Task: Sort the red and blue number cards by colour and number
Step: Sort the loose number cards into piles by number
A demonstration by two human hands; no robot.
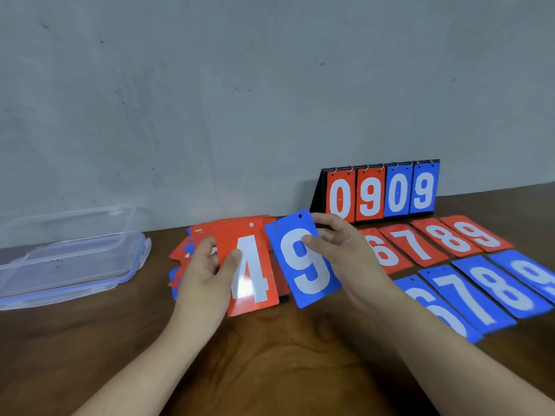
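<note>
Now pinching blue 9 [304,274] upright with right hand [344,250], gripping stack [255,274] with left hand [207,273]; likely bound for blue pile [534,273], right of stack.

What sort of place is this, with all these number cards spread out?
Probably a plain indoor room with a work desk, though little of it shows: a dark wooden table pushed against a bare grey wall, with a flip scoreboard and a clear plastic box on it.
</note>
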